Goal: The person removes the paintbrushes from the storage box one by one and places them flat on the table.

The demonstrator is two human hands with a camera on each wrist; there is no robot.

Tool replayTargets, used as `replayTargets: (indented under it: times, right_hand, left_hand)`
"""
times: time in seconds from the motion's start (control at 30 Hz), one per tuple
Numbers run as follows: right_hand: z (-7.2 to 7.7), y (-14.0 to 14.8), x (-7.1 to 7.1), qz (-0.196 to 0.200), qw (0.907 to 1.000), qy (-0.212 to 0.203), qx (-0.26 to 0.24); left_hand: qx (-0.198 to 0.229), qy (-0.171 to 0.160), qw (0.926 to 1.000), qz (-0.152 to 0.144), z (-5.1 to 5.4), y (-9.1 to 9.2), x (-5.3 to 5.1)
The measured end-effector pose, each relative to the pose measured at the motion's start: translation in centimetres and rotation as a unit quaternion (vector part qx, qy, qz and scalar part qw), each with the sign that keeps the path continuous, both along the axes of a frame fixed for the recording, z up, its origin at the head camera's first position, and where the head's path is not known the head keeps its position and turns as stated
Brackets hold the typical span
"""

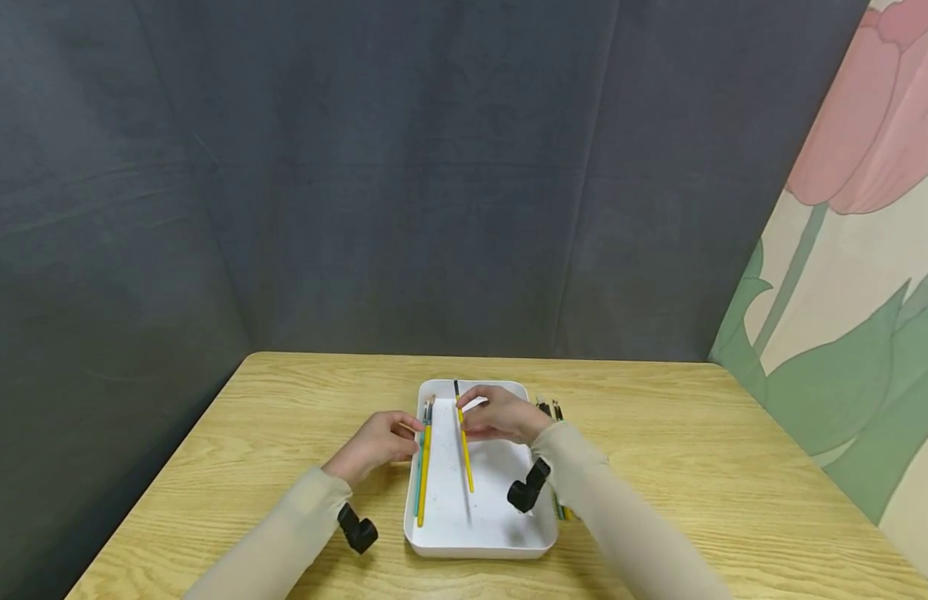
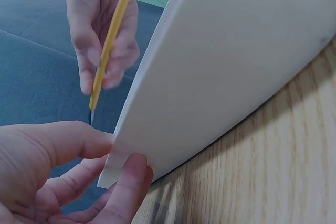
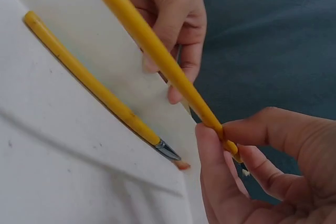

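Note:
A yellow brush [image 1: 466, 457] is pinched between the thumb and fingers of my right hand [image 1: 501, 415], held above the white tray [image 1: 482, 540]; it shows up close in the right wrist view [image 3: 163, 59]. My left hand [image 1: 381, 442] grips the tray's left wall, thumb and fingers on either side of the rim, as the left wrist view shows [image 2: 157, 93]. Inside the tray along its left side lie another yellow brush [image 1: 425, 475] and a teal-handled one [image 1: 418, 487], their bristle ends toward the back.
Several dark and yellow brushes [image 1: 564, 510] lie just right of the tray, partly hidden by my right forearm. The wooden table [image 1: 321, 383] extends around the tray. A dark cloth [image 1: 433, 183] hangs behind, and a flower-patterned cloth [image 1: 846, 333] is at the right.

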State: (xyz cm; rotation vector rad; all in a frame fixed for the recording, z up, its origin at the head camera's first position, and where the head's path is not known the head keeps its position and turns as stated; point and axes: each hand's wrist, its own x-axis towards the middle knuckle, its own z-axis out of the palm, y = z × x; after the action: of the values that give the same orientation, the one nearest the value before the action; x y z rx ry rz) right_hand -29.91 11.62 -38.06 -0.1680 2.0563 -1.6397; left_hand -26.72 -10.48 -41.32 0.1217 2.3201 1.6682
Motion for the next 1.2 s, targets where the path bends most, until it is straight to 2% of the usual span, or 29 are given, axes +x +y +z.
replayTargets:
  times: [0.3,0.6,0.97,1.2]
  right_hand:
    - [0.9,3.4,0.9,0.015,0.9997,0.001,-0.018]
    - [1.0,7.8,1.8,0.034,0.9988,0.011,-0.032]
    - [-0.1,13.5,2.1,0.023,0.9991,0.018,-0.03]
    - [-1.0,15.9,2.1,0.009,0.9995,0.013,-0.028]
  left_hand:
    - [0.002,0.001,1.0,0.0,-0.3,0.0,-0.2]
    - [-0.003,0.003,1.0,0.004,-0.2,0.1,-0.1]
    - [-0.006,0.004,1.0,0.007,-0.1,0.2,0.3]
    - [0.001,0.006,0.9999,0.009,-0.2,0.1,0.0]
